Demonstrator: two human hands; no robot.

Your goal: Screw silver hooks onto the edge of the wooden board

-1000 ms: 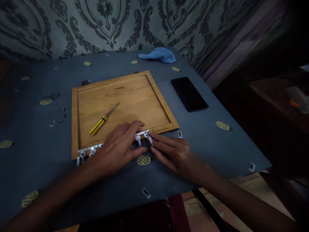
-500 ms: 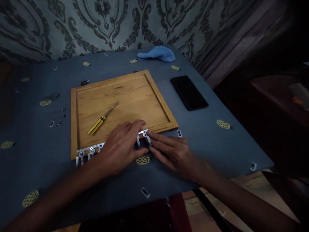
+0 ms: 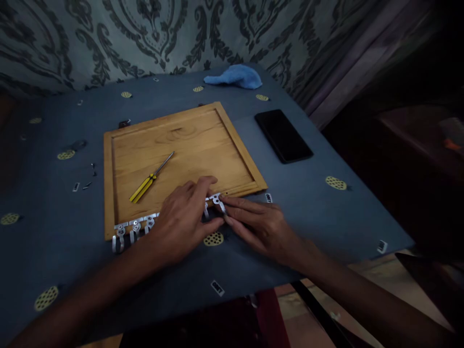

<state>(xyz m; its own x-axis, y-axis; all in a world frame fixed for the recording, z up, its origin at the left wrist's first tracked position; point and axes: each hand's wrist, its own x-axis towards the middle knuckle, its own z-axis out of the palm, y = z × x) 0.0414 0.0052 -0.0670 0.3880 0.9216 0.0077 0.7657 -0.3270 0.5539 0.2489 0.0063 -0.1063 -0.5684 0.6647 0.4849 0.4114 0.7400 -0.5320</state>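
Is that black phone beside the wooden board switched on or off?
Off, or asleep: the flat black phone lies face up on the blue-grey tablecloth, its screen fully dark, no glow.

Blue-grey tabletop [image 3: 326, 217] dotted with yellow spots; honey-brown wooden tray [image 3: 108, 193]; yellow-and-black screwdriver [image 3: 148, 180]; black phone [image 3: 283, 136] at two o'clock; light blue cloth [image 3: 235, 76]; silver hook rail [image 3: 134, 227]

Silver hook rail [image 3: 136, 225] along board's [image 3: 181, 145] near edge

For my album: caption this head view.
Left hand, right hand rest on silver metal hook rail against square wooden board.
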